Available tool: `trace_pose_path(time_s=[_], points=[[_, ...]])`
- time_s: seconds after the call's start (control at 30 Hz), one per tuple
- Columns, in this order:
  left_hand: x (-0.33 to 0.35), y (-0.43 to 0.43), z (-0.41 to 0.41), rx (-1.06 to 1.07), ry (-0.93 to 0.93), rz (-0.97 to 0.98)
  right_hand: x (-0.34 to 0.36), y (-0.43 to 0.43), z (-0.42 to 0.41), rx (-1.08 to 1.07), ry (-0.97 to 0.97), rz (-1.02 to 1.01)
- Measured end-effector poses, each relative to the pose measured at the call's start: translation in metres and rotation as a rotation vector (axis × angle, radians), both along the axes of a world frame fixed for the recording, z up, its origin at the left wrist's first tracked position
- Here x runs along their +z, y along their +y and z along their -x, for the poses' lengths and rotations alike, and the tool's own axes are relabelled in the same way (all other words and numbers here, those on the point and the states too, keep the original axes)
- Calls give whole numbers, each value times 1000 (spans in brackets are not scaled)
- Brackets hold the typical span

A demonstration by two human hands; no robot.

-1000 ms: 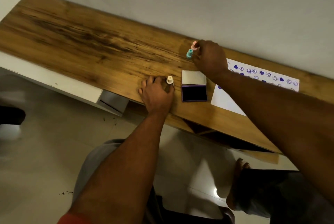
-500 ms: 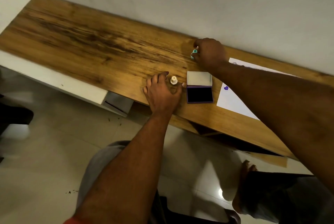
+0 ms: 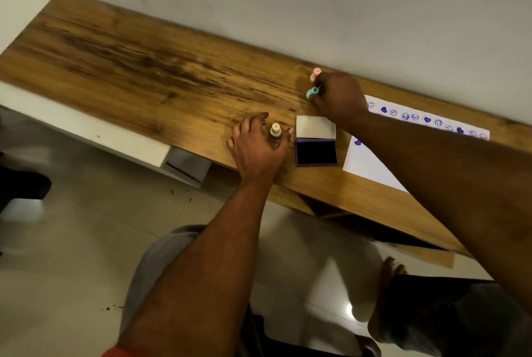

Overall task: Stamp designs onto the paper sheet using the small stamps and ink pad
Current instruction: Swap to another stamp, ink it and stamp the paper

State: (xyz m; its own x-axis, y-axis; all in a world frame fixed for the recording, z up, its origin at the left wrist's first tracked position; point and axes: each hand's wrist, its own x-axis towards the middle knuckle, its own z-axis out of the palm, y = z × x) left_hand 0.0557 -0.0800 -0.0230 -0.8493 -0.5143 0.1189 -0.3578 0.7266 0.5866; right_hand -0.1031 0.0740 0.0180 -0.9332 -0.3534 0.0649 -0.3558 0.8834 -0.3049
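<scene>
My right hand (image 3: 338, 97) reaches across the open ink pad (image 3: 316, 153) and pinches a small teal stamp (image 3: 312, 92), which is tilted just above the wood. A pink stamp (image 3: 316, 73) stands right behind its fingers, near the wall. My left hand (image 3: 257, 146) rests on the desk with its fingers spread. A cream stamp (image 3: 275, 129) stands upright between its thumb and forefinger, ungripped. The white paper sheet (image 3: 365, 166) lies to the right of the pad, with a row of purple prints (image 3: 426, 119) along its far edge. My right forearm covers much of the sheet.
The wooden desk (image 3: 138, 69) runs along a white wall, and its left half is bare wood. The ink pad's lid (image 3: 315, 126) lies flat behind the pad. Below the desk edge are a tiled floor (image 3: 72, 241), my knee and a bare foot (image 3: 385, 299).
My left hand's fingers have spread away from the cream stamp. My right hand stays at the teal stamp, and the pink stamp shows behind it again. The view has shifted slightly.
</scene>
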Motion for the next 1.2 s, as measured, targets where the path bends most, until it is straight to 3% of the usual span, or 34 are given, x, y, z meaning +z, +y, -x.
trace_pose_path(time_s=[0.13,0.33,0.63,0.77,0.97,1.2], points=[[5,0,0,-28,30,15,4,5,-8,20,-35,107],[18,0,6,-69,59,86,30,-9,-36,241,-95,307],[21,-12,-8,-110,56,95,31,-14,-65,312,-154,344],[21,-15,-18,-138,95,99,25,-14,-73,336,-148,305],[18,-13,-24,-166,102,124,22,-17,-81,359,-79,55],[7,-11,-32,-167,72,-44,14,-18,-85,448,-80,-68]])
